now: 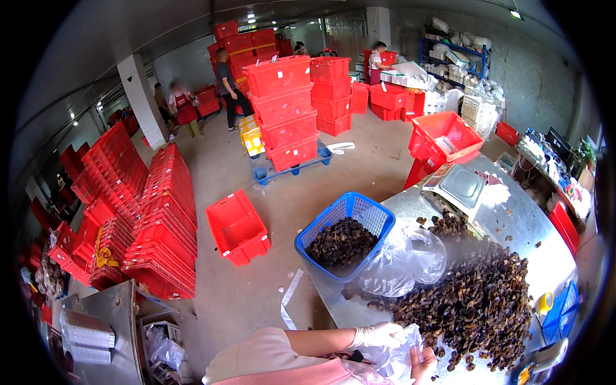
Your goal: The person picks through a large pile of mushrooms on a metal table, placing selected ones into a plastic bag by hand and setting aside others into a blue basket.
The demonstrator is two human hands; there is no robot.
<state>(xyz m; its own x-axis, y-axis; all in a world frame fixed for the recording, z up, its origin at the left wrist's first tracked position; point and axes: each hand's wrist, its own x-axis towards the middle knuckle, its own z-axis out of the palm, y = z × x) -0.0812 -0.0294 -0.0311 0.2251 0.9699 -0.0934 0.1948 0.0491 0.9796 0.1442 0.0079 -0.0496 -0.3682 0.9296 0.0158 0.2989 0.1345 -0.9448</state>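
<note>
My left hand (380, 334), in a white glove, pinches the upper edge of a clear plastic bag (397, 358) low in the view. On the bag's other side my right hand (423, 364) grips it between bare fingers and thumb. Just beyond lies a big heap of dark brown, curled dried pieces, perhaps mushrooms (471, 308), spread over the metal table (529, 226). A blue plastic basket (308, 260) at the table's left edge contains more of them. Crumpled clear plastic bags (404, 260) lie between basket and heap.
A digital scale (457, 185) stands at the table's far side, near a red crate (447, 134). Yellow tape (545, 303) lies at the right. Another red crate (238, 226) sits on the floor, before crates stacked on a blue pallet (291, 168). Several people are farther back.
</note>
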